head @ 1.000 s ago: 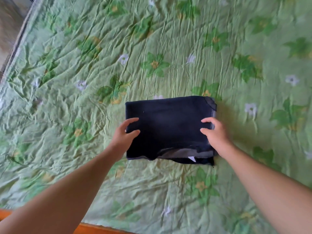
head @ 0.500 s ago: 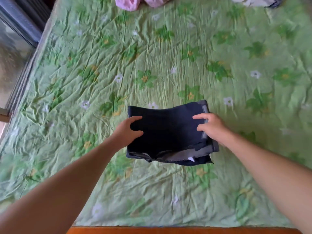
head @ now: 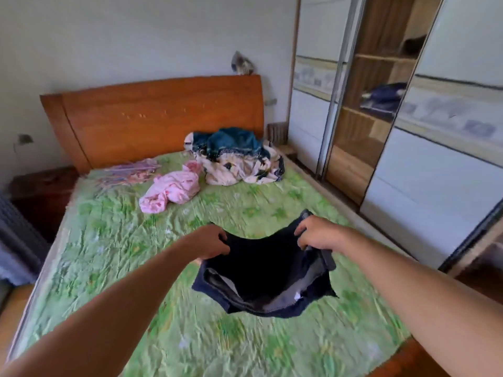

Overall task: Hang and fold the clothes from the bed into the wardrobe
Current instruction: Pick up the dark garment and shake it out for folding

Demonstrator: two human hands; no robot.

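Folded dark garment (head: 261,268) held above the bed (head: 114,268).
Both sides clenched by left grip (head: 211,242) and right grip (head: 318,235); it looks soft and light, sagging between.

Bare green bed (head: 245,336) lies open across the lower and left frame. A pink garment (head: 171,190), a patterned heap (head: 239,161) and hangers (head: 128,170) crowd the headboard (head: 163,118) end at upper centre. At upper right the wardrobe (head: 353,159) gap stands open between sliding doors (head: 435,191); folded dark clothes (head: 383,100) occupy one shelf (head: 366,113).
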